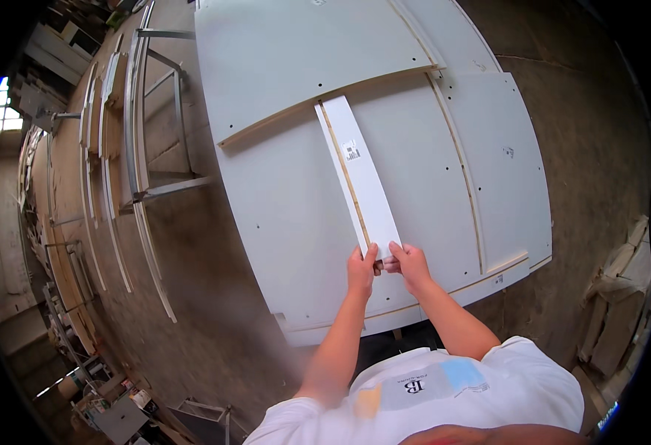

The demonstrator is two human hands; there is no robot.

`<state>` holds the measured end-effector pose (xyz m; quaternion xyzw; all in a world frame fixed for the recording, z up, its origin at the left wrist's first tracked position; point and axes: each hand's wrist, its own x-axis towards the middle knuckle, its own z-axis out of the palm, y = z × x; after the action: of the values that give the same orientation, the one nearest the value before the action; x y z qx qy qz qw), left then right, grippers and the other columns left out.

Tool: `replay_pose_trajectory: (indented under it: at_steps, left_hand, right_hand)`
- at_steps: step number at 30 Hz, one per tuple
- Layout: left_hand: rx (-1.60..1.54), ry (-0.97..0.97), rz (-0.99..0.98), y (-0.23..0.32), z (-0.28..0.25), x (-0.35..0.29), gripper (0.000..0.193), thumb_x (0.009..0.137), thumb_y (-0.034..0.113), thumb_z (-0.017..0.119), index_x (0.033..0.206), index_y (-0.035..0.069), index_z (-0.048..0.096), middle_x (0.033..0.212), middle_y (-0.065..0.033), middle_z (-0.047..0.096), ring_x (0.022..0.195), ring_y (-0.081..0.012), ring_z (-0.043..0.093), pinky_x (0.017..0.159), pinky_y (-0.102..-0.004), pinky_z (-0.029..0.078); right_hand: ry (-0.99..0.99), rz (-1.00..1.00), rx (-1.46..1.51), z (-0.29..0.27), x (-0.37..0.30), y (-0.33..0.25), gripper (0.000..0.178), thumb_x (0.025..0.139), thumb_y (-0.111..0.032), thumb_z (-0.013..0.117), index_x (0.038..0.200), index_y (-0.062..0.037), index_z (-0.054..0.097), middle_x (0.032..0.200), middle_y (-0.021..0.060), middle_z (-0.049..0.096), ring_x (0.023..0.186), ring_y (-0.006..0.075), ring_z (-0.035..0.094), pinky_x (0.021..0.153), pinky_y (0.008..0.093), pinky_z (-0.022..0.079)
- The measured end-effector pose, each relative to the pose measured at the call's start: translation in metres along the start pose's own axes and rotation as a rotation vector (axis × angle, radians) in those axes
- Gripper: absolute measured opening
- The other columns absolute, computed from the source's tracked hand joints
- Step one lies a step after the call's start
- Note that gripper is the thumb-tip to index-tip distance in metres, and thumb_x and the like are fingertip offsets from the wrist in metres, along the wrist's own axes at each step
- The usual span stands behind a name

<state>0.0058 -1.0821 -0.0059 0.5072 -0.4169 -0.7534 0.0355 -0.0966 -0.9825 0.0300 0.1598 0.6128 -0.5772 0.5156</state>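
Between my hands is the near end of a long narrow white board [366, 185], with a brown strip along its left edge and a printed label on its face. My left hand [362, 268] grips the left corner of that end, thumb on top. On the right corner, my right hand [410, 265] has its thumb on top and its fingers curled beneath. The board points away from me over a large white panel [288, 222]. Its far end meets the edge of another large white panel [296, 52] with small dark holes.
More white panels [511, 170] lie layered at the right of the stack, some with holes and labels. To the left stands a grey metal frame [177, 111], near long thin strips [110, 200] on the brown floor. Wrapped boards [615, 297] lean at the far right.
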Motion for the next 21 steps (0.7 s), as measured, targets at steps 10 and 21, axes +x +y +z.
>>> replay_pose_trajectory:
  at_steps: [10,21]
  left_hand:
    - [-0.141,-0.003,0.098,-0.004,0.002,0.036,0.026,0.099,0.027,0.058,0.104,0.002,0.058,0.083,-0.001,0.058,0.066,-0.0085,0.051,0.054,-0.0257,0.042]
    - [-0.129,-0.003,0.233,0.136,0.021,0.156,0.023,0.098,0.027,0.059,0.097,0.005,0.057,0.075,0.0012,0.054,0.057,-0.0079,0.048,0.05,-0.024,0.037]
  right_hand:
    - [0.006,0.057,0.075,0.007,0.03,-0.012,0.028,0.096,-0.027,0.065,0.093,0.001,0.063,0.079,0.01,0.065,0.065,0.016,0.064,0.066,0.0314,0.054]
    - [-0.088,-0.113,0.105,0.064,0.146,-0.127,0.031,0.095,-0.031,0.065,0.095,-0.0005,0.064,0.082,0.0071,0.066,0.07,0.0146,0.064,0.068,0.0297,0.055]
